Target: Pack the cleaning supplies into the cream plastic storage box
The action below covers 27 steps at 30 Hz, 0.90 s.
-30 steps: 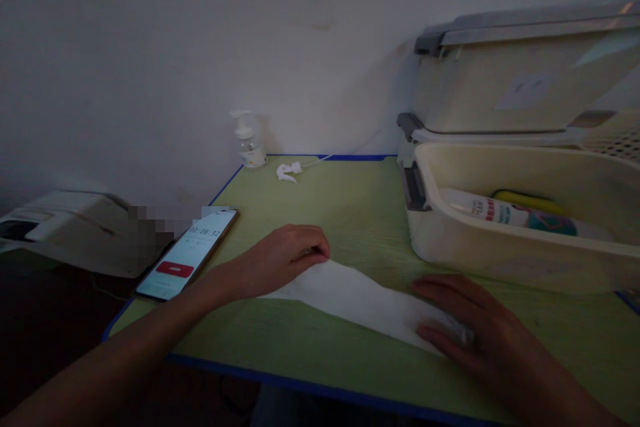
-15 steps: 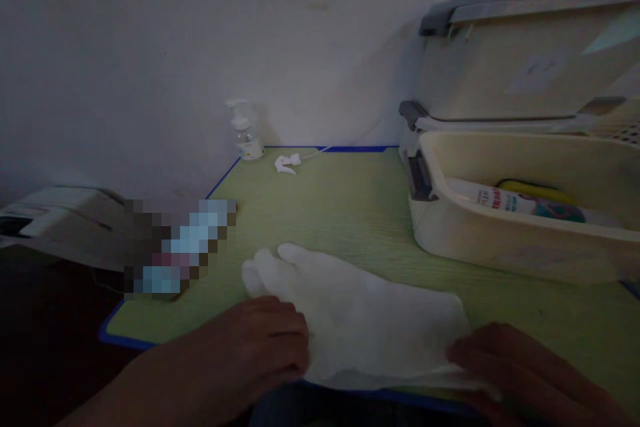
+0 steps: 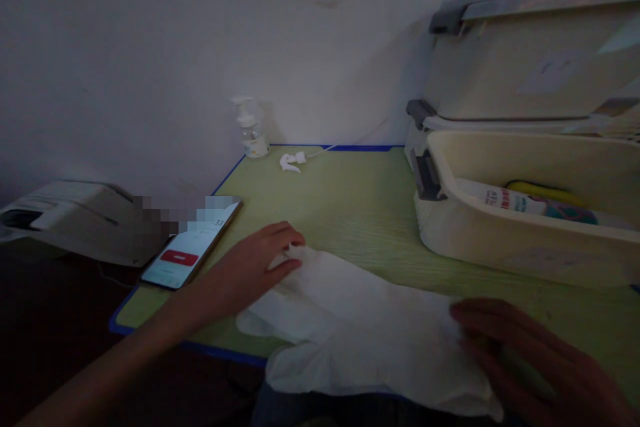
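A white rubber glove [image 3: 360,327] lies flat across the front of the green table [image 3: 350,207], its cuff end hanging over the near edge. My left hand [image 3: 255,267] rests on the glove's finger end at the left, fingers curled and pinching the material. My right hand [image 3: 530,360] lies on the cuff end at the lower right, fingers stretched out and pressing it down.
A phone [image 3: 193,250] with a lit screen lies at the table's left edge. A pump bottle [image 3: 250,128] and a white spray nozzle [image 3: 291,161] sit at the back. An open cream bin [image 3: 525,213] with bottles inside stands at the right. A pale device [image 3: 75,217] sits left of the table.
My left hand moved from the glove's near edge up to its finger end. The glove slid toward me, its cuff now over the table edge. My right hand stayed at the cuff.
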Available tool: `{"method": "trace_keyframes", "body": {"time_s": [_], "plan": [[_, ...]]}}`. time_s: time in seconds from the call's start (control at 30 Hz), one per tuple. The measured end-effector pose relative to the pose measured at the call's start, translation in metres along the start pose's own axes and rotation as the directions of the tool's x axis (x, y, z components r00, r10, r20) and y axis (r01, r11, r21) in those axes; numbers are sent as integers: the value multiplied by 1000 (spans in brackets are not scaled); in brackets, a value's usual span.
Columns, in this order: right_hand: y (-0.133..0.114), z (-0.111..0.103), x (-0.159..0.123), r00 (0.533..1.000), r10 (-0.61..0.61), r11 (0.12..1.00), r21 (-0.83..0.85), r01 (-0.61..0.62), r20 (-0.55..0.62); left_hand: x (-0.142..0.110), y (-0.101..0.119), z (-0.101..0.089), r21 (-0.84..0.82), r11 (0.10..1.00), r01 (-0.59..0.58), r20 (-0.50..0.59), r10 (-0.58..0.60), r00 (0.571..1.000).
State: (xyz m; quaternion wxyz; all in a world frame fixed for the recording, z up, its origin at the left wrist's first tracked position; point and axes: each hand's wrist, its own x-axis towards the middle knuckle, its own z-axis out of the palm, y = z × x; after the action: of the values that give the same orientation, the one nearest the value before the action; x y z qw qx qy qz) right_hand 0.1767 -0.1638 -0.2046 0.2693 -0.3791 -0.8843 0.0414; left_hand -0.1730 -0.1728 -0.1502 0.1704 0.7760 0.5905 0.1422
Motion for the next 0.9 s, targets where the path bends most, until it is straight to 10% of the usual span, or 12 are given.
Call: {"method": "trace_keyframes", "body": {"time_s": [0.3,0.9], "plan": [[6,11,18,974,225,972,77,-223,-12,35,-25,-4,-50,989,139,233,-124,965],[9,0,36,951,300,953,53,-297,-79,52,-17,2,-307,928,209,-17,-225,974]]}}
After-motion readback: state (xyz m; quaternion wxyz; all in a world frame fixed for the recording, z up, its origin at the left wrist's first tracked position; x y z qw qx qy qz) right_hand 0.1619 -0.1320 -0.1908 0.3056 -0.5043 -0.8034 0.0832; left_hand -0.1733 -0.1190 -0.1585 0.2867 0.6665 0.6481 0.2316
